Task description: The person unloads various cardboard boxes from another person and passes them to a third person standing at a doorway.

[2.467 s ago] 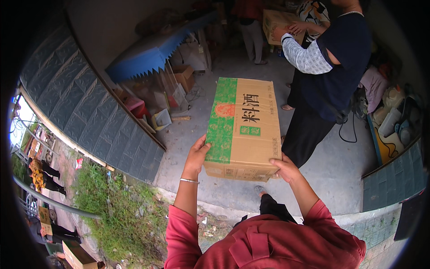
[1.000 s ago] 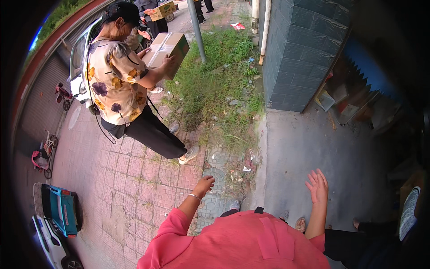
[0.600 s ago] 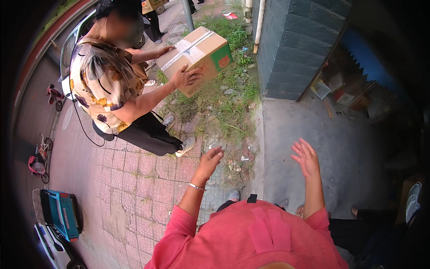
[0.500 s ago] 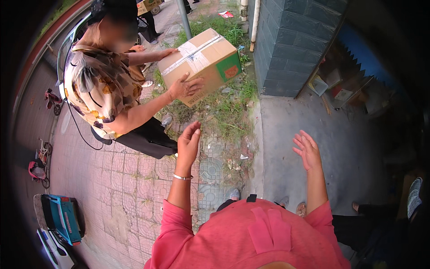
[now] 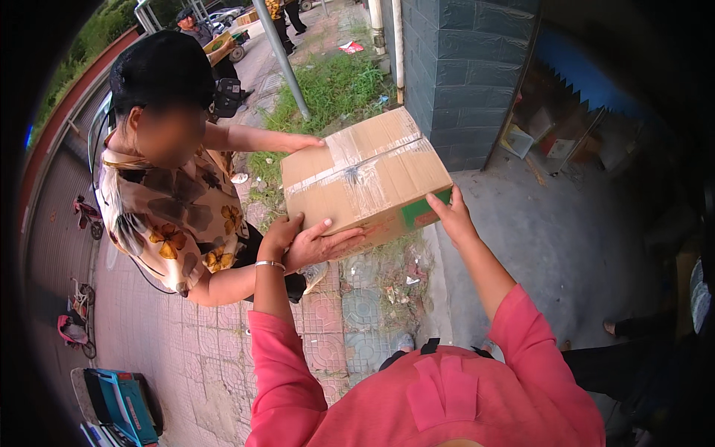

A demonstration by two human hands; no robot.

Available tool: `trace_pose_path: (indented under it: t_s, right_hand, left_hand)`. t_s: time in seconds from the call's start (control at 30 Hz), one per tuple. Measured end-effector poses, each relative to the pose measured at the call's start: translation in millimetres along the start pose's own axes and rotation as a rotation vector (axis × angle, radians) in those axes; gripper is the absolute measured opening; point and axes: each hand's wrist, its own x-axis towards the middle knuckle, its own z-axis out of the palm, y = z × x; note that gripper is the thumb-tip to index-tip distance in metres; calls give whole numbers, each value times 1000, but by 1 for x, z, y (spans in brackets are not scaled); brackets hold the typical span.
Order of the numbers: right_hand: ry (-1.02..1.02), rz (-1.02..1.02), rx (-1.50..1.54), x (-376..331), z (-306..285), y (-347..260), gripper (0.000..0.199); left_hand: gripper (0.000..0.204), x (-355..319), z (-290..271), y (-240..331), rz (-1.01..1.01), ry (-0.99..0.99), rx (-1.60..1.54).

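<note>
A brown cardboard box (image 5: 313, 182), its top seams covered in clear tape, is held level in front of me. A green printed patch marks its right side. My right hand (image 5: 456, 217) grips the near right corner, thumb up along the edge and the other fingers mostly hidden. At the near left corner my left hand (image 5: 279, 237), with a bangle on the wrist, holds the box; its fingers are largely out of sight. Another person in a flowered shirt (image 5: 167, 231) also supports the box, one hand (image 5: 320, 244) against the near side beside my left hand, the other at the far left.
A grey brick pillar (image 5: 477, 82) and white pipes (image 5: 398, 52) stand beyond the box. Grass (image 5: 328, 93) grows by a metal pole (image 5: 281, 59). Patterned paving (image 5: 201, 350) lies left, concrete floor (image 5: 536, 253) right. A blue cart (image 5: 123, 406) stands lower left; more people are behind.
The box has come nearer and to the right, carried by the other person. My hands, apart and empty before, have closed on its near corners.
</note>
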Motion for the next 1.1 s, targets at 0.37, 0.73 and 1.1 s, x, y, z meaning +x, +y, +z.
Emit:
trace_pose_path:
  t_s: [0.37,0.73,1.1]
  right_hand:
    - [-5,151,73,-11,-58,10,54]
    - [444,54,216,-136,-177,3,50]
    - [1041,67,205,-303,-289,-3,55]
  left_hand:
    - [40,-55,30,50,75,-26,-185]
    - [44,-78,138,114,308,-449,-409]
    - [47,-133,327,215,492,-820,-360]
